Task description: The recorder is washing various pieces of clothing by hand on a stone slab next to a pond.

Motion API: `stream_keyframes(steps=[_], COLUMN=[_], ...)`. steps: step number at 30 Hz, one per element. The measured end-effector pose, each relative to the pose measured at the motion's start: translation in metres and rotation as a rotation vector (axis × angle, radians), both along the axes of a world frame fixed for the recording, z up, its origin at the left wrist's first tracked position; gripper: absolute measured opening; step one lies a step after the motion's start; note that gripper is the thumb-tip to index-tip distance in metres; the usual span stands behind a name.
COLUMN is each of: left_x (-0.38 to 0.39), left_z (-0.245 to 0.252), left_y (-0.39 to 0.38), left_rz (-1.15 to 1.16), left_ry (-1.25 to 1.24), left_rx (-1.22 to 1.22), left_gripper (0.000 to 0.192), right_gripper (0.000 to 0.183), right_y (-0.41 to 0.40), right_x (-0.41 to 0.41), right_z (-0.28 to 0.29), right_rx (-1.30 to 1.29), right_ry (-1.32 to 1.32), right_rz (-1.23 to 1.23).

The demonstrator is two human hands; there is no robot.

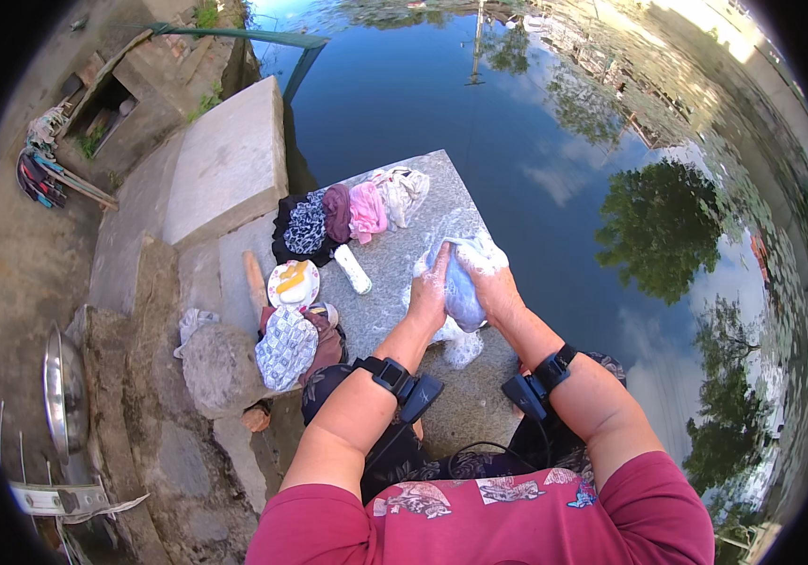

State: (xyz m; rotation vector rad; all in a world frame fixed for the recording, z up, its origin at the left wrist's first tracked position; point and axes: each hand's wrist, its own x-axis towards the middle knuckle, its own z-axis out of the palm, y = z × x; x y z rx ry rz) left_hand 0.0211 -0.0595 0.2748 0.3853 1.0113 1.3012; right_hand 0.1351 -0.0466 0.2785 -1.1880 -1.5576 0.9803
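Both my hands are closed around a wet, light blue cloth (462, 289) covered in white suds, above the near right edge of a stone slab (404, 265). My left hand (432, 282) grips it from the left and my right hand (492, 282) from the right, with foam over the fingers. A white brush or bar (353, 269) lies left of them. Bunched garments line the slab's far left side: black-and-white (305, 226), purple (337, 213), pink (367, 210) and whitish (404, 194). Soap pieces sit on a floral plate (276, 288).
A wooden stick (255, 279) lies left of the plate. Patterned cloth (287, 349) rests beside a rounded stone (220, 369). Pond water (390, 106) borders the slab beyond and to the right. A metal basin (65, 395), mops (44, 176) and stone steps are at left.
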Motion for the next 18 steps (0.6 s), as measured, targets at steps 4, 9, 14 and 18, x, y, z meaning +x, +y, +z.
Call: stream_keyframes(steps=[4, 9, 14, 18], left_x=[0.005, 0.005, 0.005, 0.002], left_z=[0.009, 0.016, 0.02, 0.011], left_y=[-0.003, -0.006, -0.008, -0.007], left_rz=[0.066, 0.023, -0.03, -0.005], left_ry=[-0.121, -0.135, -0.111, 0.004], left_rx=[0.108, 0.054, 0.04, 0.115], left_gripper=[0.034, 0.03, 0.03, 0.031], right_gripper=[0.024, 0.027, 0.03, 0.033], right_y=[0.003, 0.009, 0.005, -0.003], right_x=[0.003, 0.006, 0.009, 0.006], right_z=[0.003, -0.01, -0.013, -0.013], right_rx=[-0.085, -0.316, -0.391, -0.355], right_ry=[0.092, 0.32, 0.372, 0.415], right_rz=[0.002, -0.013, 0.026, 0.068])
